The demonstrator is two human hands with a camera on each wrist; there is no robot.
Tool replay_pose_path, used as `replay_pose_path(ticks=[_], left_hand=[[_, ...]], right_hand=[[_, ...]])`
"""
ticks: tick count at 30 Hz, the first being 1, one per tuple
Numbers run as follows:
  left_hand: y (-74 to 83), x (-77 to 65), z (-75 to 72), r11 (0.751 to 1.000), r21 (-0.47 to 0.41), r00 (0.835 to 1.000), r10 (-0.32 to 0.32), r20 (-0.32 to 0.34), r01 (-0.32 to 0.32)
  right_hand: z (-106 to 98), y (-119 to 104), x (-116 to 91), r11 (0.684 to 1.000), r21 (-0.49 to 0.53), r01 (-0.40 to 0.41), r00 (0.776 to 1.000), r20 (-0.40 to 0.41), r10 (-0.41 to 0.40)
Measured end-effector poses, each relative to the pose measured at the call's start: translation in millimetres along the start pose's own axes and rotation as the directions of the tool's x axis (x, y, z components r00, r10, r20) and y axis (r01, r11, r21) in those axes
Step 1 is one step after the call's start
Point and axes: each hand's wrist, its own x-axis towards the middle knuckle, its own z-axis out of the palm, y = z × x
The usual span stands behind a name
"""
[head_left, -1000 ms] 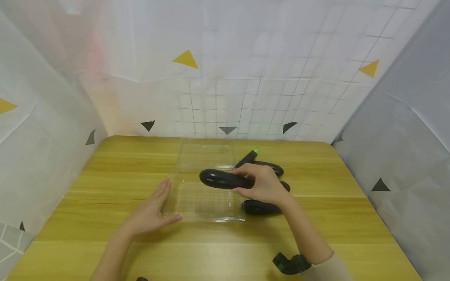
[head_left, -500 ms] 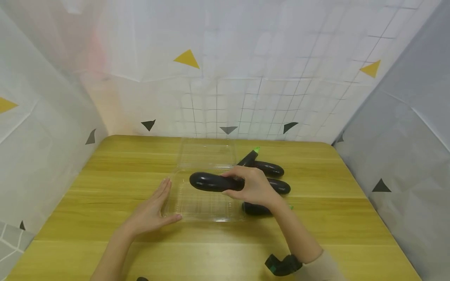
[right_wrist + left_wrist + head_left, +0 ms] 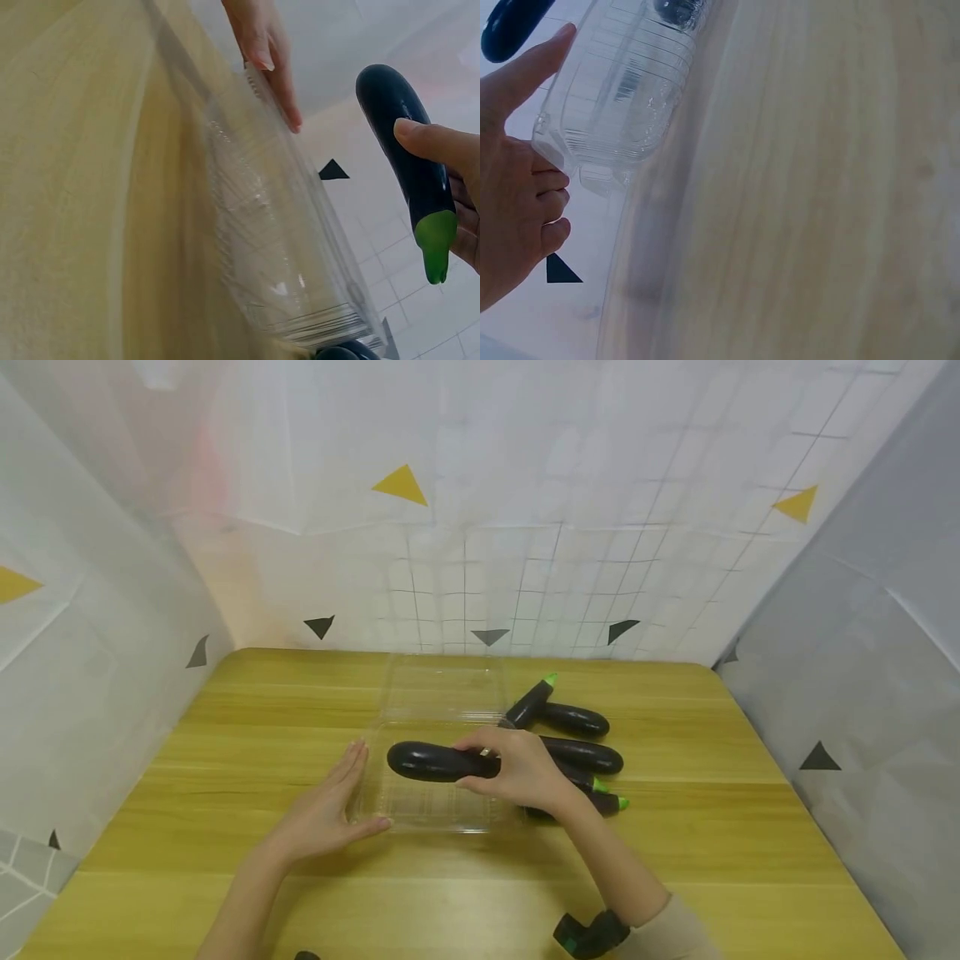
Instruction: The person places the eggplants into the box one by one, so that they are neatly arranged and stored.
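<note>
A dark purple eggplant (image 3: 423,762) is held between the thumb and fingers of my right hand (image 3: 525,768), above the clear plastic clamshell container (image 3: 465,830). Its green stem (image 3: 435,238) shows in the right wrist view, and its rounded end points left in the head view. My left hand (image 3: 322,814) lies along the container's left side, fingers straight and thumb at the front corner. The left wrist view has the left thumb (image 3: 551,52) stretched along the container's rim. Nothing lies in the container below the held eggplant.
Several more eggplants lie right of the container, one slanting (image 3: 531,702) behind, another (image 3: 576,720) beside it, others (image 3: 588,756) partly hidden by my right hand. The container's lid (image 3: 442,685) lies folded back on the wooden table (image 3: 420,910). Pale sheeting (image 3: 300,460) walls the table.
My right hand has moved left and slightly toward me with the eggplant, further over the container. More of the eggplants on the right now show. My left hand has stayed in place.
</note>
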Motion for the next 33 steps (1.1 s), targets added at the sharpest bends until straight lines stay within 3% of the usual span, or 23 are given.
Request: replay_pose_path(ticks=[12,23,33], left_hand=[[-0.6,-0.6,-0.1,1.000,-0.025,1.000,-0.009,0.000,0.009],[-2.0,-0.5,0.6,1.000,-0.029,1.000,-0.008,0.004,0.008],[-1.7,0.2,1.1,1.000,-0.020,1.000,0.005,0.001,-0.005]], right_hand=[[31.8,4.5,-0.5,0.998,-0.016,-0.069,0.992,0.108,0.070],[45.9,5.5,0.2,0.982,-0.056,-0.181,0.952,0.241,0.190],[50.7,12.4,-4.6,0.987,-0.083,-0.135,0.930,0.332,0.155]])
